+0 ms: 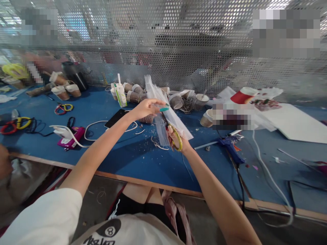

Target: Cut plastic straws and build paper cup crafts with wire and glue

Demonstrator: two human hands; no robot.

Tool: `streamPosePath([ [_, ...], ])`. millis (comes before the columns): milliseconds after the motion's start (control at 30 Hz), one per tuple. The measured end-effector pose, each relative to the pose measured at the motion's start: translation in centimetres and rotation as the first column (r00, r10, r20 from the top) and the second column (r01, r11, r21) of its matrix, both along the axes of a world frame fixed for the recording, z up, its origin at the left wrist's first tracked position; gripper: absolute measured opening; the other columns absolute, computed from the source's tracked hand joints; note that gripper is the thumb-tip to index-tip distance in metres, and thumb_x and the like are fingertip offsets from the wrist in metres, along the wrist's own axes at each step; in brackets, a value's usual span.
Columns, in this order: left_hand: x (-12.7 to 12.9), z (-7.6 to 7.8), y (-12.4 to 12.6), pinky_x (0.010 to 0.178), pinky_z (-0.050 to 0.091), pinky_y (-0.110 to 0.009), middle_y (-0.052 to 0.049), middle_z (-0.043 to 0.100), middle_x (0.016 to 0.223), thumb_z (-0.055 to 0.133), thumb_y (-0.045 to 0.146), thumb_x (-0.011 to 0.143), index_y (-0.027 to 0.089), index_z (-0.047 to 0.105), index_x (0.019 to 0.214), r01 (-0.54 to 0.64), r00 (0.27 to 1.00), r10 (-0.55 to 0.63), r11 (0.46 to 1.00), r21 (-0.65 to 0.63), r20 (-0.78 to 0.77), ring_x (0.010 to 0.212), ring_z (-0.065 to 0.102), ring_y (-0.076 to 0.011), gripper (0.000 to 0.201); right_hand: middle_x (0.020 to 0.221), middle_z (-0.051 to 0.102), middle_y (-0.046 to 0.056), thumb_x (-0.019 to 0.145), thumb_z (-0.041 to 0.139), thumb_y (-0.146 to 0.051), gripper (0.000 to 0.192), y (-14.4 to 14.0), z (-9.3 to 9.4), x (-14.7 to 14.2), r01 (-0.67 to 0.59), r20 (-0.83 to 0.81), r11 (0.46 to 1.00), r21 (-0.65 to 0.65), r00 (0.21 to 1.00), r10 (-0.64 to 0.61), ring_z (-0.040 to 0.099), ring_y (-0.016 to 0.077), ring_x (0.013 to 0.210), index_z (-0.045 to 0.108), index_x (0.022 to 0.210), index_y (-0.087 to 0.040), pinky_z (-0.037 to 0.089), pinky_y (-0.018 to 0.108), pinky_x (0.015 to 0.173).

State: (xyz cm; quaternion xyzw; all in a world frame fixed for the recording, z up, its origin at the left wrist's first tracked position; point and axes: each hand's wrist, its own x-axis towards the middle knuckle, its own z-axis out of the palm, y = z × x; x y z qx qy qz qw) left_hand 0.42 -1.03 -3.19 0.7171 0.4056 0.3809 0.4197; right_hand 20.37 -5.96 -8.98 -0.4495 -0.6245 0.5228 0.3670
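My left hand [146, 108] pinches the upper side of a clear plastic packet of glue sticks [163, 109], which is held tilted above the blue table [127, 156]. My right hand [176, 139] grips scissors [175, 136] with yellow handles, whose blades point up into the packet. Both hands meet over the middle of the table. A blue glue gun [231, 147] lies on the table to the right of my right hand.
Paper cups [133, 96] cluster behind the packet, with a small carton [120, 95] and a dark phone [116, 117]. A pink device [71, 136] with white cable lies left, coloured rings [63, 108] farther left. White boards [293, 124] sit right. A perforated screen [163, 51] backs the table.
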Motion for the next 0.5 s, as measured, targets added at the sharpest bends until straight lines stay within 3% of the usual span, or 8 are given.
streamPosePath([
  [100,0.3,-0.3,0.0,0.078,0.054,-0.031,-0.012,0.064,0.113,0.073,0.025,0.068,0.01,0.065,0.103,-0.108,0.992,0.113,0.99,0.086,-0.053,0.097,0.063,-0.0197,0.039,0.038,0.039,-0.007,0.067,0.062,-0.065,0.047,0.0,-0.1,-0.1,0.002,-0.011,1.0,0.014,1.0,-0.002,0.035,0.0077,0.029,0.043,0.058,-0.023,0.03,0.023,0.026],
  [167,0.2,-0.3,-0.1,0.079,0.053,-0.031,-0.011,0.064,0.112,0.076,0.025,0.064,0.01,0.065,0.102,-0.118,0.99,0.128,0.983,0.142,-0.059,0.097,0.062,-0.0198,0.042,0.038,0.038,-0.008,0.067,0.062,-0.065,0.046,0.1,-0.2,-0.1,-0.006,-0.027,1.0,0.017,1.0,0.006,0.035,0.0076,0.029,0.043,0.06,-0.023,0.031,0.022,0.027],
  [500,-0.2,0.2,-0.4,0.07,0.052,-0.03,-0.012,0.064,0.108,0.079,0.027,0.058,0.012,0.058,0.118,0.038,0.994,-0.025,0.992,0.123,-0.102,0.092,0.061,-0.0226,0.066,0.04,0.041,-0.007,0.075,0.048,-0.068,0.048,0.5,-1.4,0.7,-0.143,-0.103,0.99,0.018,0.984,0.144,0.036,0.0062,0.03,0.043,0.063,-0.022,0.028,0.02,0.03],
])
